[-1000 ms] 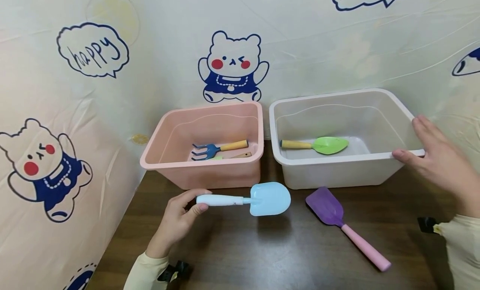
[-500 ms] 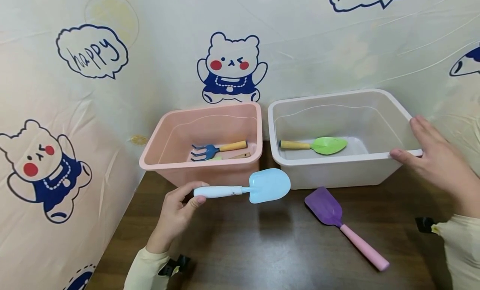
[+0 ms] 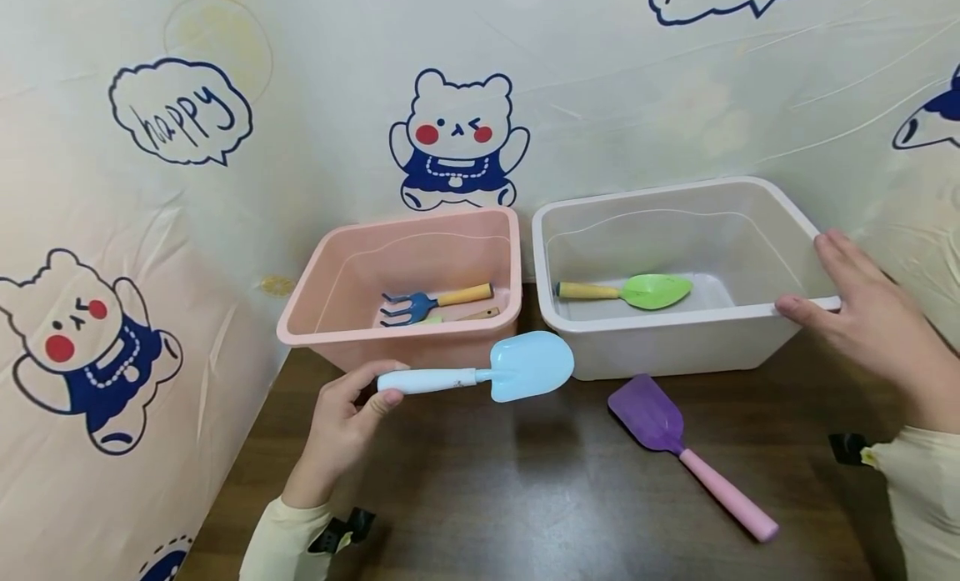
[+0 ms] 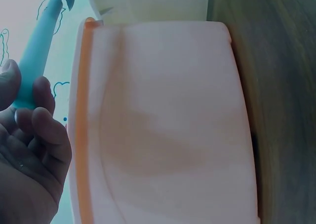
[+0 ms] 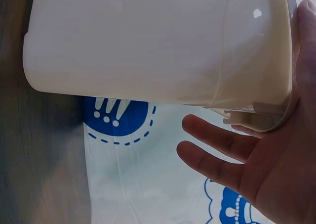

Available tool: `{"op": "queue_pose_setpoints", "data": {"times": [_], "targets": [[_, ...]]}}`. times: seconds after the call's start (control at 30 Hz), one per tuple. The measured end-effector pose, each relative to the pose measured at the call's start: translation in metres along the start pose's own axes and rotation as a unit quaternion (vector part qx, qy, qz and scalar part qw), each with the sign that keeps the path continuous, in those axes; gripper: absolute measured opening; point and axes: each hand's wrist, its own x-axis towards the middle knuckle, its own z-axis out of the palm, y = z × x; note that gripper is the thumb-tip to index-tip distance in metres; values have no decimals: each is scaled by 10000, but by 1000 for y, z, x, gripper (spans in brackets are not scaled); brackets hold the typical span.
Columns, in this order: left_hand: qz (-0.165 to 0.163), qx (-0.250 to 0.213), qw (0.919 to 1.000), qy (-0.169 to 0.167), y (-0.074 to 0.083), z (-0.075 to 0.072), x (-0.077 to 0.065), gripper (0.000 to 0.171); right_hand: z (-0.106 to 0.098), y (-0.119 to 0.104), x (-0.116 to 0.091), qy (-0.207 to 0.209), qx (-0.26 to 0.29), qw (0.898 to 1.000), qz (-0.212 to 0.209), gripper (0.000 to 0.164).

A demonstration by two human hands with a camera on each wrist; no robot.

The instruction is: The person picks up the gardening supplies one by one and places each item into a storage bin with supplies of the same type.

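- At lower right we see a purple spade lying on the dark table.
- Our left hand, lower centre-left, pinches the light blue shovel by its handle, blade raised before the pink bin.
- Our right hand, fingers straight and slightly spread, rests on the white bin corner at right.

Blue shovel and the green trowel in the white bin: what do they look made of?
Blue shovel, gripped by the left hand: seemingly one-piece plastic, uniform pale blue with a soft sheen. Green trowel: glossy green blade, possibly painted metal or plastic; tan handle looks like wood. White bin: smooth, slightly translucent plastic.
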Motion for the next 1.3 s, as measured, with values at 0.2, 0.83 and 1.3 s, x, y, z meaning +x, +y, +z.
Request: {"op": "queue_pose_setpoints", "data": {"times": [0.2, 0.83, 1.3], "targets": [[-32, 46, 10000, 70, 2, -1, 1, 25, 0, 0, 0, -53, 9, 9999, 156, 94], [122, 188, 9994, 276, 11, -9, 27, 22, -1, -2, 1, -22, 65, 9998, 166, 94], [-157, 189, 9986, 477, 16, -21, 49, 25, -2, -3, 0, -81, 125, 9995, 261, 93]]}}
